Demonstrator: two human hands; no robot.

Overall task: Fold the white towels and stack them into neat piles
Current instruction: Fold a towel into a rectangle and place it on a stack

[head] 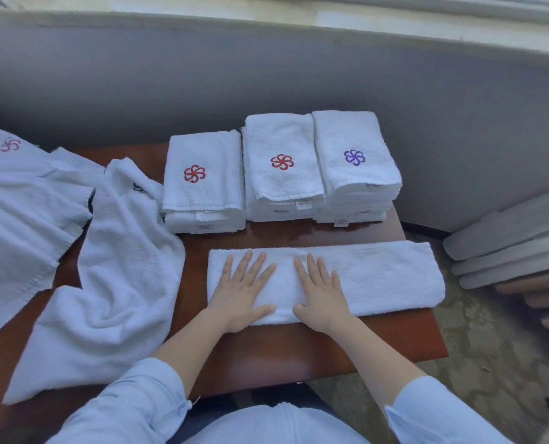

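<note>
Pale-blue shirt sleeves [132, 398] at bottom edge. L hand [244, 293] & R hand [321, 296] lie flat, fingers straight & spread, gripping nothing, pressing on long folded white terry towel [379, 277] at front of reddish-brown wooden table [298, 354]. Behind it: 3 stacks of folded white towels [281, 168] w/ flower logos. Unfolded white towels [106, 283] heaped at left.

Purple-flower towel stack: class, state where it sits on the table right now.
In the head view the purple-flower stack sits at the table's far right, beside the middle red-flower stack, beyond the long folded towel.
</note>
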